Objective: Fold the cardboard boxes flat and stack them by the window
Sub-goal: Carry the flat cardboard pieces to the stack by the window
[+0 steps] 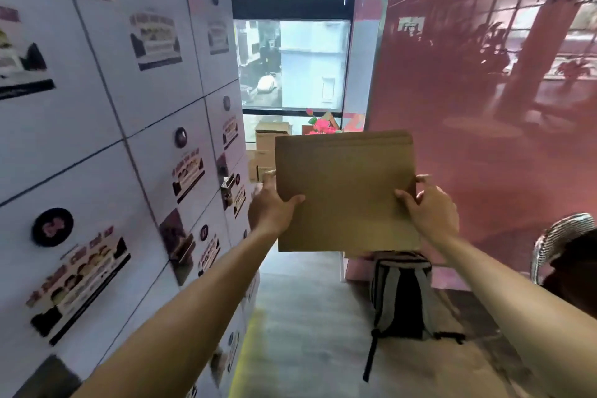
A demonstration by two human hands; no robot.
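Fingers of left hand [271,208] & right hand [431,208] pinch the flattened box [345,191] at 9 & 3 o'clock (long axis crosswise), window [292,64] w/ stacked cardboard [269,139] lying at 12, both hands equally near.

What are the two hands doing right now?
Left hand: grips the flattened cardboard box by its left edge.
Right hand: fingers pinch its right edge.

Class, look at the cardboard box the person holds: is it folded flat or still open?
Folded flat: the cardboard box shows as one thin sheet.
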